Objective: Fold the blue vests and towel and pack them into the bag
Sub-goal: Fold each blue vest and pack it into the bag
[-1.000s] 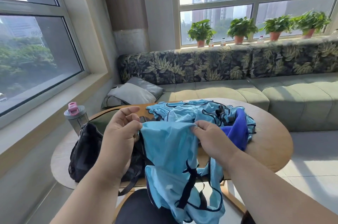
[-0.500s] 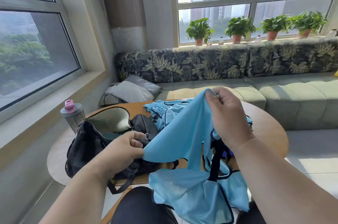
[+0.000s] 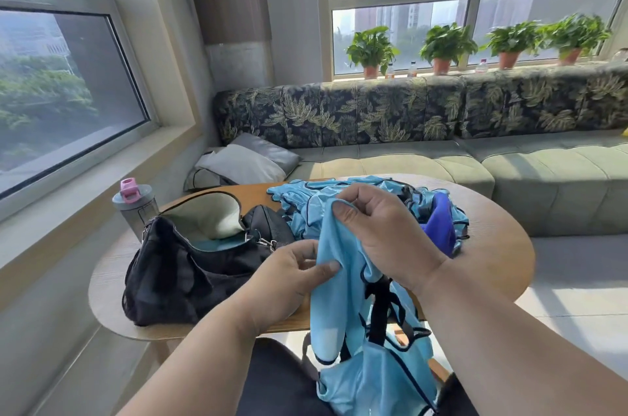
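Light blue mesh with dark trim, a vest (image 3: 343,310) hangs over the near edge of the round wooden table (image 3: 492,245), held up by both hands in front of the person. The right hand (image 3: 384,235) is raised, palm down, fingers curled and pinching the fabric's top edge; the left hand (image 3: 289,279) sits lower, thumb and fingers pinching a fold. A black bag (image 3: 176,273) lies open at the table's left edge, and more blue vests (image 3: 306,205) are heaped near the far edge with a darker blue towel (image 3: 438,228).
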A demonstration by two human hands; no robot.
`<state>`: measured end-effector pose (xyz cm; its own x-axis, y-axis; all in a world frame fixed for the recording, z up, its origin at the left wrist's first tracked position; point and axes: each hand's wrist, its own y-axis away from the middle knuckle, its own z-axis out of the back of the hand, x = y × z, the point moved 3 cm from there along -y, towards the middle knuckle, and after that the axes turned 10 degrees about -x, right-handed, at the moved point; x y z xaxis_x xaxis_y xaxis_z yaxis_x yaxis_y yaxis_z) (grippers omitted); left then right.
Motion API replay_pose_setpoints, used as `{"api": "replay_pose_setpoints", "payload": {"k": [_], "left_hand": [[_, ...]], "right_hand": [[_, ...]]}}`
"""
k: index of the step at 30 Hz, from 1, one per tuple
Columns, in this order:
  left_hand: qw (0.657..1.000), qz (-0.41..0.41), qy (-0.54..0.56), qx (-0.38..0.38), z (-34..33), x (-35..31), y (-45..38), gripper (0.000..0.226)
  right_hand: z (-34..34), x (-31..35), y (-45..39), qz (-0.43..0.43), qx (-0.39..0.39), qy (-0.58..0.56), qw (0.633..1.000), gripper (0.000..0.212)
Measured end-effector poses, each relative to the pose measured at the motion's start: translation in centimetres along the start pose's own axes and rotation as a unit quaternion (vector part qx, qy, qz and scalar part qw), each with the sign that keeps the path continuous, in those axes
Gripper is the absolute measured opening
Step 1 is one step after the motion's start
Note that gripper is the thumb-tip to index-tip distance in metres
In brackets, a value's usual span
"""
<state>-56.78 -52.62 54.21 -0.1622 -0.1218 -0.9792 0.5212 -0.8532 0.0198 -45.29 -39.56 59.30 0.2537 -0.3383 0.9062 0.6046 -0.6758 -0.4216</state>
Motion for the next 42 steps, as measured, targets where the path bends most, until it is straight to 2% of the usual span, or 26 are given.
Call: {"api": "replay_pose_setpoints", "payload": {"k": [2, 5, 7, 9, 11, 13, 14, 15, 18, 20, 22, 24, 26, 28, 29, 31, 34, 36, 38, 40, 42], "left_hand": [[0.999, -0.021, 0.022, -0.043, 0.0, -0.3, -0.1, 0.027], [0.985, -0.064, 0.080, -0.136, 1.0, -1.4, -0.1, 0.016], [0.972, -0.088, 0.115, -0.185, 1.8, -2.4, 0.3, 0.009], [0.963, -0.110, 0.143, -0.201, 2.1, -3.1, 0.6, 0.010], [0.959, -0.118, 0.173, -0.191, 2.2, -3.5, 0.8, 0.010], [0.955, -0.105, 0.216, -0.176, 2.0, -3.8, 1.0, 0.013], [0.952, -0.098, 0.239, -0.164, 1.8, -3.9, 1.0, 0.012], [0.949, -0.097, 0.259, -0.151, 1.6, -4.1, 1.1, 0.011], [0.942, -0.087, 0.297, -0.131, 1.3, -4.5, 1.2, 0.012], [0.937, -0.084, 0.314, -0.127, 1.5, -4.5, 1.2, 0.020], [0.934, -0.085, 0.320, -0.131, 1.9, -4.5, 1.1, 0.023], [0.931, -0.078, 0.324, -0.146, 2.2, -4.5, 1.1, 0.032], [0.927, -0.067, 0.327, -0.169, 2.8, -4.3, 1.1, 0.033], [0.927, -0.049, 0.308, -0.209, 3.7, -3.6, 1.0, 0.016], [0.929, -0.033, 0.283, -0.234, 4.2, -3.1, 0.9, 0.015], [0.936, 0.009, 0.204, -0.285, 5.4, -1.5, 0.3, 0.018], [0.942, 0.043, 0.074, -0.323, 6.7, 0.9, -0.2, 0.029], [0.949, 0.051, 0.005, -0.311, 6.6, 1.7, -0.4, 0.041], [0.956, 0.044, -0.032, -0.287, 5.6, 1.1, -0.1, 0.037], [0.977, 0.033, 0.002, -0.210, 3.8, -0.1, 0.2, 0.024], [0.994, 0.054, 0.033, -0.092, 1.0, -1.1, 0.7, 0.026]], "right_hand": [[0.1, -0.5, 0.1, -0.025, 0.010, -0.022, 0.999, 0.025], [0.7, -1.6, 0.0, -0.106, 0.057, -0.132, 0.984, 0.012], [1.0, -2.9, 0.1, -0.194, 0.104, -0.203, 0.954, 0.028], [1.3, -4.8, 0.4, -0.264, 0.112, -0.179, 0.941, 0.044], [1.5, -7.3, 0.9, -0.313, 0.097, -0.055, 0.943, 0.040], [1.4, -8.4, 2.2, -0.314, 0.123, 0.116, 0.934, 0.033], [1.4, -8.7, 2.9, -0.308, 0.141, 0.165, 0.926, 0.032], [1.2, -8.8, 3.4, -0.299, 0.157, 0.173, 0.925, 0.033], [0.6, -9.3, 4.6, -0.291, 0.189, 0.095, 0.933, 0.028], [0.9, -10.6, 4.6, -0.286, 0.184, 0.118, 0.933, 0.022], [1.3, -12.0, 4.6, -0.285, 0.182, 0.191, 0.922, 0.004], [2.0, -13.2, 4.4, -0.287, 0.159, 0.237, 0.915, 0.017], [2.6, -13.1, 3.8, -0.274, 0.109, 0.234, 0.926, 0.025], [3.5, -12.1, 2.6, -0.242, 0.053, 0.217, 0.944, 0.027], [4.1, -11.6, 1.9, -0.230, 0.034, 0.205, 0.951, 0.029], [5.1, -9.8, 0.6, -0.216, 0.003, 0.174, 0.961, 0.036], [5.9, -6.1, -0.7, -0.184, -0.035, 0.105, 0.977, 0.031], [5.7, -4.1, -1.2, -0.181, -0.036, 0.055, 0.981, 0.024], [4.9, -2.5, -1.3, -0.188, -0.011, 0.041, 0.981, 0.019], [4.0, -1.4, -1.1, -0.187, 0.012, 0.037, 0.982, 0.014], [3.1, -0.3, -0.8, -0.182, 0.023, 0.031, 0.983, 0.009]]}}
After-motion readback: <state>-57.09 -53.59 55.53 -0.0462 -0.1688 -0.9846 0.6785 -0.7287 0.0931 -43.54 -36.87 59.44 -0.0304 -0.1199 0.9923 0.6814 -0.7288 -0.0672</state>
